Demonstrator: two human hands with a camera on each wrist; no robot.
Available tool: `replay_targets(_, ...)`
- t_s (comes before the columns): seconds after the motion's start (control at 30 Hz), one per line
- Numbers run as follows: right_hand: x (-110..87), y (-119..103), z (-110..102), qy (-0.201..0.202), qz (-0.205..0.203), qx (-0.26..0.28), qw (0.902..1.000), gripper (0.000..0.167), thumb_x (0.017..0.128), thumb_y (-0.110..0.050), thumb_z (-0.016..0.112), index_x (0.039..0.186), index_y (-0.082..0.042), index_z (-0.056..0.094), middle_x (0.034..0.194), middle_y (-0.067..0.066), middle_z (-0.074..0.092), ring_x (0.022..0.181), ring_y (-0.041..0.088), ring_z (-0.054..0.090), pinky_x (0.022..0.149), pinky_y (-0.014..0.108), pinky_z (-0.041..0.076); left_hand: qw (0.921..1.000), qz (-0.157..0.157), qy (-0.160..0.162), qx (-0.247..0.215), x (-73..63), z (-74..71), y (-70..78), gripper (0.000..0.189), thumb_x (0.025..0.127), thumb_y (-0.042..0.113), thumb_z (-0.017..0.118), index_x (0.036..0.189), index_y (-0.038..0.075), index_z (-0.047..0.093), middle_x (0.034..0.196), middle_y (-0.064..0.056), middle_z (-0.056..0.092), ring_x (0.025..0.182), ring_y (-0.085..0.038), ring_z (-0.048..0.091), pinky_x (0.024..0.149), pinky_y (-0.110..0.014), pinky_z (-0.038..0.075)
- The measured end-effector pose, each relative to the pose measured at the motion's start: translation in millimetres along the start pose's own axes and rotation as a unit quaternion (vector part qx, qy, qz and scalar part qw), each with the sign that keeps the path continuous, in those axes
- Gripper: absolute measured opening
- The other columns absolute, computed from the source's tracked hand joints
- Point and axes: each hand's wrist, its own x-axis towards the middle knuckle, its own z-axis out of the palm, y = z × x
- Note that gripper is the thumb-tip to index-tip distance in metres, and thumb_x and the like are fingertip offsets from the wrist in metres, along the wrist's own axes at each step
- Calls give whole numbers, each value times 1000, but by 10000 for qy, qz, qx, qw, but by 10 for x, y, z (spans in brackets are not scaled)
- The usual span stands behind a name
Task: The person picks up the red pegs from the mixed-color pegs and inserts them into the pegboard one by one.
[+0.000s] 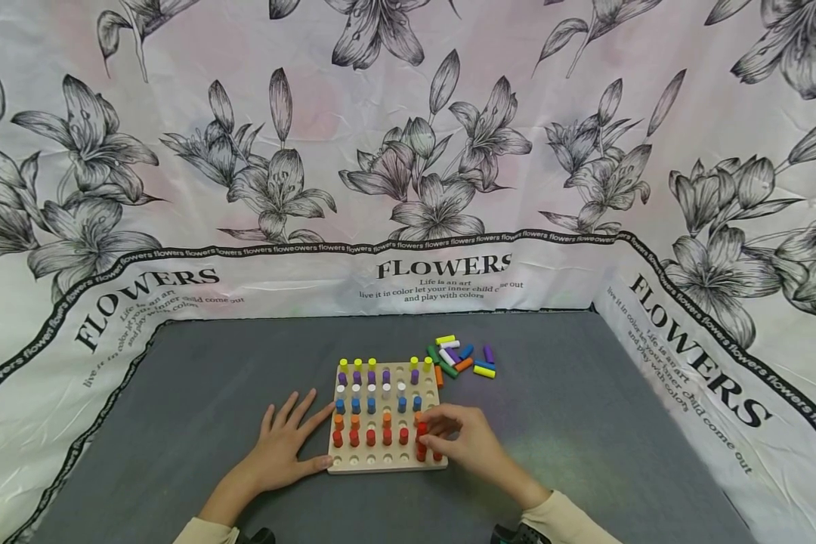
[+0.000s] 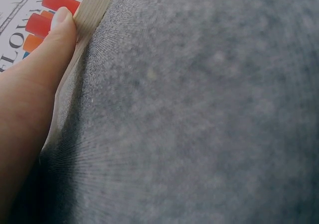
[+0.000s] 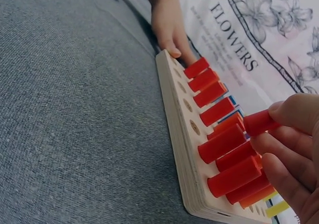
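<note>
The right-hand grip (image 1: 468, 442) pinches a red peg (image 3: 258, 122) over the four-o'clock part of the pegboard (image 1: 396, 451), the left-hand grip (image 1: 282, 446) spread at its eight-o'clock corner. Neighbouring red pegs (image 3: 234, 176), closely spaced, could be knocked by brushing fingers. The twelve-o'clock backdrop (image 1: 299, 283) reads "FLOWERS" and "Life is an art".

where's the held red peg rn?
Head view: the held red peg is pinched in the right hand, over the near right part of the wooden board, beside the standing red pegs.
</note>
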Motion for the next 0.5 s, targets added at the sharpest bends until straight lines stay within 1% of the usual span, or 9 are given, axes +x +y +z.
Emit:
replay_targets(0.13,-19,-49,27,73,-128,-37,9999,25,86,-6,75,110,0,71,95,13,76,77,8,70,68,27,58,9998,-120,-157,72,4,-14,21,82,84,64,65,154,32,37,163,-18,28,148,-51,22,108,-79,13)
replay_targets(0.2,-20,-34,51,94,-187,-41,9998,25,86,-5,75,110,0,71,94,14,76,76,10,70,66,28,59,9997,-123,-167,98,7,-12,20,82,84,63,66,154,32,37,163,-18,28,148,-51,23,108,-79,14)
replay_targets(0.3,-22,-56,71,103,-366,-9,9993,24,86,-4,75,108,1,71,93,16,75,75,15,72,63,29,59,9998,-102,-145,117,8,-11,16,81,84,63,66,154,32,37,163,-17,28,148,-50,23,108,-78,14)
replay_targets(0.4,-2,34,103,115,-594,-5,9982,22,86,-9,76,107,-3,71,93,12,76,76,13,72,65,29,59,9998,-108,-159,102,6,-13,17,81,84,63,65,154,31,37,163,-17,28,148,-50,22,109,-78,13)
replay_targets(0.5,22,155,142,134,-818,-112,9965,22,86,-16,78,106,-6,72,93,6,76,77,6,71,67,27,59,9997,-131,-185,84,3,-20,22,82,84,63,65,154,32,37,163,-17,28,148,-51,22,108,-78,13)
